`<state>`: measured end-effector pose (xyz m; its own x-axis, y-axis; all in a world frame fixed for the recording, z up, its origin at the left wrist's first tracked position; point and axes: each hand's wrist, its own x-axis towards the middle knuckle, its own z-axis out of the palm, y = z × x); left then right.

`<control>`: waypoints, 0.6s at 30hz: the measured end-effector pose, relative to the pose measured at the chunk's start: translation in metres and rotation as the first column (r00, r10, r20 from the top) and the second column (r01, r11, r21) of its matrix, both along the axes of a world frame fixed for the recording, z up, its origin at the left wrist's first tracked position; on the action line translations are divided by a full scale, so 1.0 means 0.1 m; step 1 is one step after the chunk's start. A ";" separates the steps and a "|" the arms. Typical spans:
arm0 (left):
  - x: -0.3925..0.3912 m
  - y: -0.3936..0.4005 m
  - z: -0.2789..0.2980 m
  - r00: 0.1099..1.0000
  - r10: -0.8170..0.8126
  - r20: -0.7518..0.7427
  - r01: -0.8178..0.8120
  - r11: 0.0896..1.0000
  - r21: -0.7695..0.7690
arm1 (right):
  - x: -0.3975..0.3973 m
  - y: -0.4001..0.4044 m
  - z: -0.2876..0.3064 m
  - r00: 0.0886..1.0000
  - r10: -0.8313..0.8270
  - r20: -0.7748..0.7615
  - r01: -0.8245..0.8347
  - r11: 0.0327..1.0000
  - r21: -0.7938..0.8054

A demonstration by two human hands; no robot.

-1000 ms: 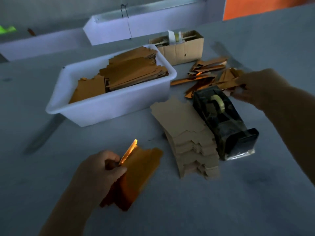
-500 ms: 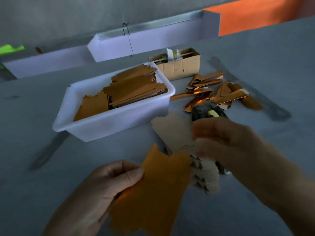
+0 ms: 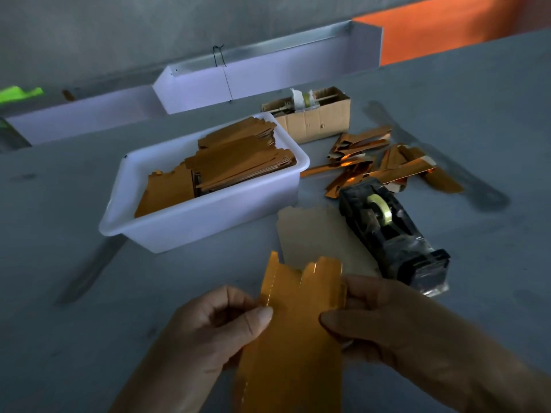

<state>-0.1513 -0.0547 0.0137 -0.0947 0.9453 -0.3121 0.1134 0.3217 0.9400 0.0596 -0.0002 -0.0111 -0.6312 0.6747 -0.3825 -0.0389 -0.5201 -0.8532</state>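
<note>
Since half a second ago the right hand (image 3: 378,320) has swung in to meet the left hand (image 3: 208,329) on the gold card blank (image 3: 293,347), now low in the centre of the frame above the bench (image 3: 74,338). It looks light, thin and glossy, likely slippery and easily creased, so its long side edges are the best hold. Fingers (image 3: 229,298) and thumbs of both hands pinch those edges, with the sheet spanning between them.
</note>
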 end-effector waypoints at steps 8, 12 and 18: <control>-0.18 0.03 0.03 0.988 -0.093 0.122 0.108 0.987 -0.117 | -0.01 0.07 -0.05 0.982 0.103 -0.159 -0.130 0.976 -0.174; -0.22 0.05 0.06 0.983 -0.147 0.111 0.160 0.980 -0.117 | -0.04 0.12 0.01 0.980 0.089 -0.177 -0.131 0.962 -0.240; -0.31 0.04 0.11 0.976 -0.158 0.152 0.183 0.969 -0.166 | -0.06 0.12 0.06 0.976 0.073 -0.203 -0.128 0.953 -0.274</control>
